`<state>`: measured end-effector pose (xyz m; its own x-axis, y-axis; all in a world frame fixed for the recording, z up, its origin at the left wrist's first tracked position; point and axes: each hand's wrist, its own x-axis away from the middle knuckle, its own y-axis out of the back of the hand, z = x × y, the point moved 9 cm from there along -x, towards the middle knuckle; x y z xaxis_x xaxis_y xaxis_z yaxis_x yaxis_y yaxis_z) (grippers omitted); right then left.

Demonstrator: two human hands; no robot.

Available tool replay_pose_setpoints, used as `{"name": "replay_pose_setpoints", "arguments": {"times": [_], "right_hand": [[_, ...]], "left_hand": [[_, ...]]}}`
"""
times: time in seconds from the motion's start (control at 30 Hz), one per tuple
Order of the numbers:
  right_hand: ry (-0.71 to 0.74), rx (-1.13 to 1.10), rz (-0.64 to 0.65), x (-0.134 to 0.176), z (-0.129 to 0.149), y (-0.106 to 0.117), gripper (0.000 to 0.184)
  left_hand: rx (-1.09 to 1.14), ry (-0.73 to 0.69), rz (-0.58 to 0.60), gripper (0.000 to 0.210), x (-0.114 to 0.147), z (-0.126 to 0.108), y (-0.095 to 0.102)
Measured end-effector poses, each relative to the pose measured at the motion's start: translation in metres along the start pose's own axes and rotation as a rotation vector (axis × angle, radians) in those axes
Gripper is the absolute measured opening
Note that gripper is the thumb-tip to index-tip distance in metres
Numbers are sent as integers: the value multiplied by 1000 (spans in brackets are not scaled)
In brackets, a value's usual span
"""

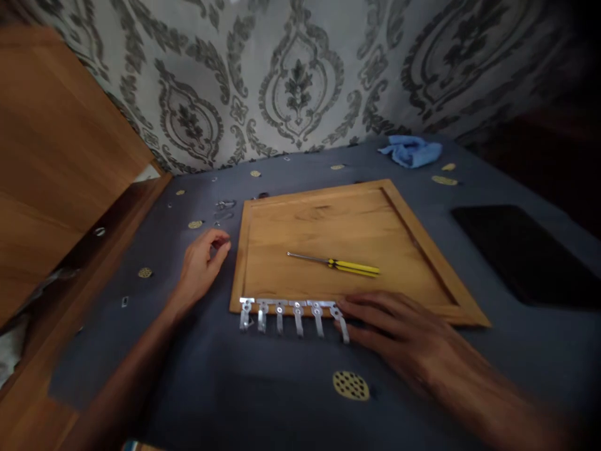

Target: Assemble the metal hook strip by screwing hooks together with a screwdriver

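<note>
My right hand (399, 332) grips the right end of a shiny metal hook rail (298, 304), its fingertips beside the last hook. The rail lies along the near edge of a framed wooden panel (310, 235), with several hooks pointing toward me over the edge. Just left of the panel, my left hand (201, 263) is raised with thumb and fingers curled together in a pinch; I cannot make out whether something small is between the tips. A screwdriver (354, 267) with a yellow and black handle rests on the panel, its shaft pointing left.
Small metal pieces (225, 204) lie beyond my left hand on the dark grey patterned cloth (282, 388). A blue cloth (413, 152) is crumpled at the back right, and a flat black object (521, 250) lies right of the panel. Brown wood furniture (70, 113) stands at left.
</note>
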<state>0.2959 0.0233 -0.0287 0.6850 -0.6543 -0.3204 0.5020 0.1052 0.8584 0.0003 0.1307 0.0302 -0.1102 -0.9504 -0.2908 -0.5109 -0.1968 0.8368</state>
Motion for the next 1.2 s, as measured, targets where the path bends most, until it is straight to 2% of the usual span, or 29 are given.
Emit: {"name": "replay_pose_setpoints", "arguments": {"times": [0.07,0.13,0.2,0.3,0.4,0.5,0.77,1.2], "right_hand": [[-21,7,7,-6,5,6,38],[-10,40,1,-10,11,11,38],[13,58,9,-14,18,13,37],[42,88,-10,-17,26,18,35],[55,110,-38,-19,30,21,31],[48,91,-25,-19,30,19,29],[30,94,21,-21,31,21,27],[44,100,-24,-23,35,26,26]], "left_hand": [[44,-134,43,16,12,-42,-5],[70,-294,150,19,29,-88,-17],[85,-423,266,33,46,-125,-33],[57,-504,410,59,64,-155,-59],[13,-496,444,74,68,-161,-76],[-19,-451,422,80,66,-157,-82],[54,-407,377,83,67,-152,-84],[55,-363,378,77,68,-154,-85]]}}
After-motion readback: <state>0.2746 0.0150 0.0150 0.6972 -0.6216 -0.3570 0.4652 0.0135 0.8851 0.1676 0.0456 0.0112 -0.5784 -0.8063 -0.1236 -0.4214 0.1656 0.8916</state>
